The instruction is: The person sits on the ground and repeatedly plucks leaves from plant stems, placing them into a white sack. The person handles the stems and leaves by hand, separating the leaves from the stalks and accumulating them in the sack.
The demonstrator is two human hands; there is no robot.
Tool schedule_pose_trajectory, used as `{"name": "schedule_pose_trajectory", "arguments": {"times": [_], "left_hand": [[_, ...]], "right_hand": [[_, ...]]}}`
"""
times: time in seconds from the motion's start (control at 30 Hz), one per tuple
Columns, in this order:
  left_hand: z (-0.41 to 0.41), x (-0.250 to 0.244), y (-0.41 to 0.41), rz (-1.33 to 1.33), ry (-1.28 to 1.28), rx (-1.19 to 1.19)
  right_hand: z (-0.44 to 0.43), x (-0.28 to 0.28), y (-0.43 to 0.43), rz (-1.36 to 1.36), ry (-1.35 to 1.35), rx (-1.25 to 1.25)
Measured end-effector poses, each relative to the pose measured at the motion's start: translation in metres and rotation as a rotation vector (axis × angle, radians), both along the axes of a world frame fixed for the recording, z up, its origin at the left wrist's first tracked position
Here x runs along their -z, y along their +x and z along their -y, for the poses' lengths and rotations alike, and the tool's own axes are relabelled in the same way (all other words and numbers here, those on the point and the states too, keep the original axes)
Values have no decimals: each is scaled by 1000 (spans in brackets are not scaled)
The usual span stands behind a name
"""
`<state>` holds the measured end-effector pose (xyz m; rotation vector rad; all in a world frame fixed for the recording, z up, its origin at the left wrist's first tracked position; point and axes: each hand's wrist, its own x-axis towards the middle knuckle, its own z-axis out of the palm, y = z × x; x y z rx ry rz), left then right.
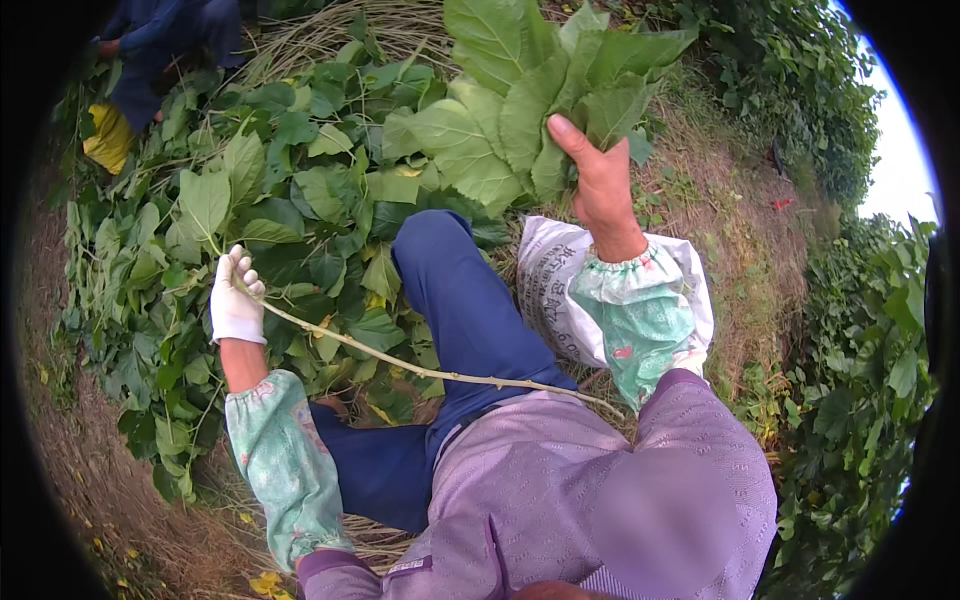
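Observation:
My left hand (238,300), in a white glove, is closed around a long thin branch (390,361). Several leaves (206,199) remain at the branch's tip beyond my fingers. Most of the bare stem runs from that hand across my thigh and waist towards my right elbow. Up at the top, my bare right hand (604,176) grips a thick bunch of large green leaves (525,112), thumb pressed on top. Below this bunch stands a white woven sack (555,285) bearing printed writing, partly covered by my right sleeve.
A broad heap of leafy branches (322,187) spreads before me and to the left. Behind it lie stripped stems (345,30). Another person (165,45) in dark clothes is at the upper left, near a yellow bag (107,139). Leafy plants (840,390) line the right side.

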<state>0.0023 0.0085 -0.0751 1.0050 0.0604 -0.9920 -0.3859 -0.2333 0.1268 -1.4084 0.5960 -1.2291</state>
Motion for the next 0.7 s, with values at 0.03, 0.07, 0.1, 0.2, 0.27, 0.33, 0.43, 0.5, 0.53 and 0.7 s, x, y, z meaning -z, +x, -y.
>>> {"name": "schedule_pose_trajectory", "arguments": {"times": [0.03,0.07,0.1,0.2,0.27,0.33,0.43,0.5,0.53,0.7], "left_hand": [[-4,1,3,32,9,6],[-4,4,7,57,11,38],[-5,8,8,79,13,62],[-7,16,7,85,54,67],[-11,19,7,115,116,51],[-19,24,12,96,103,52],[-26,28,15,112,127,56],[-26,29,13,130,150,78],[-27,27,12,146,165,81],[-34,0,-4,278,141,115]], "right_hand": [[10,-11,-48,-38,-83,167],[15,-18,-96,-87,-179,366],[11,-25,-144,-252,-276,587],[-25,-10,-257,-639,-354,875],[-48,39,-310,-888,-292,924],[-69,77,-327,-1116,-332,798],[-71,131,-338,-1724,-412,647],[-54,179,-359,-2095,-407,363],[-48,191,-352,-2201,-387,259],[-7,176,-309,-2100,-435,321]]}}
